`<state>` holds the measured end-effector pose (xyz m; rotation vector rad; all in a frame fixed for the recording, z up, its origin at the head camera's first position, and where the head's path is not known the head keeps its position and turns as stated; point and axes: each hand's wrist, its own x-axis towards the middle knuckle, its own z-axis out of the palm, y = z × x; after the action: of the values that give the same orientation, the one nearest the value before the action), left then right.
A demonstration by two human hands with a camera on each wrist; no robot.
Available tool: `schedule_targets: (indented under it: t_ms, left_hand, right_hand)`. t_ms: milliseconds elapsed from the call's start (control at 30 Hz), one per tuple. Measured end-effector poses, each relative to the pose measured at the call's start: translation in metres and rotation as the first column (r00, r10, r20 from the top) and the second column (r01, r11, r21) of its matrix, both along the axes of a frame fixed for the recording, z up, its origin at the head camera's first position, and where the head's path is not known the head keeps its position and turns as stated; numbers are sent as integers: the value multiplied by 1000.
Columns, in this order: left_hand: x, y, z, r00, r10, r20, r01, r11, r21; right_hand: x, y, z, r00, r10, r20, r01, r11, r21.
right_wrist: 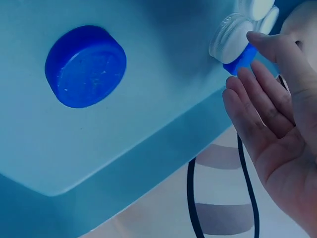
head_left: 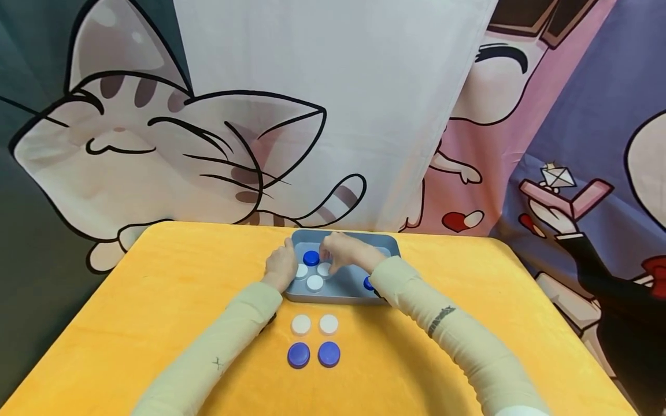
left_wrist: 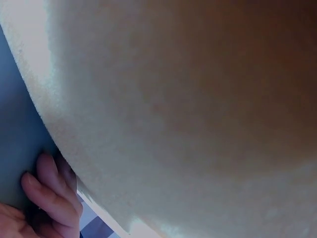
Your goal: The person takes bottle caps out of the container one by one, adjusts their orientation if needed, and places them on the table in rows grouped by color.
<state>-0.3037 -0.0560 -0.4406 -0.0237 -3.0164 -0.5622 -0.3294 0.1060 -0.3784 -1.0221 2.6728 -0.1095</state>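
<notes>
A grey-blue tray (head_left: 333,300) holds white bottle caps and blue ones. My left hand (head_left: 281,266) grips the tray's left rim; its curled fingers (left_wrist: 52,198) show against the tray wall in the left wrist view. Inside the tray, my right hand (head_left: 347,252) hangs over a white cap (head_left: 323,270), fingers extended and parted from the thumb. Just left of it are a blue cap (head_left: 311,258) and two more white caps, one (head_left: 314,282) nearer the front. Another blue cap (right_wrist: 85,67) sits apart at the tray's right, partly hidden by the sleeve in the head view.
On the yellow tablecloth (head_left: 234,248), in front of the tray, two white caps (head_left: 300,325) lie side by side. Two blue caps (head_left: 299,355) form a row nearer me. A printed cartoon curtain (head_left: 333,115) hangs behind the table.
</notes>
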Motion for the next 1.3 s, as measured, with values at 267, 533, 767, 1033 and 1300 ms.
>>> schedule_targets:
  t_ms: [267, 533, 767, 1033, 1300]
  left_hand:
    - [-2, 0, -2, 1000, 5, 24, -5, 1000, 1]
    - [-3, -1, -3, 1000, 0, 22, 0, 1000, 7]
    - [-3, -2, -4, 1000, -11, 6, 11, 1000, 4]
    - [-4, -2, -4, 1000, -10, 12, 10, 1000, 4]
    - [-3, -1, -4, 1000, -13, 12, 13, 1000, 9]
  right_hand:
    - [-3, -2, -8, 998, -59, 29, 57, 997, 59]
    - [-2, -8, -15, 998, -52, 36, 50, 997, 54]
    - [0, -11, -17, 997, -69, 33, 67, 996, 65]
    - [2, -13, -18, 994, -102, 33, 100, 993, 59]
    - [2, -15, -20, 994, -108, 20, 107, 992, 63]
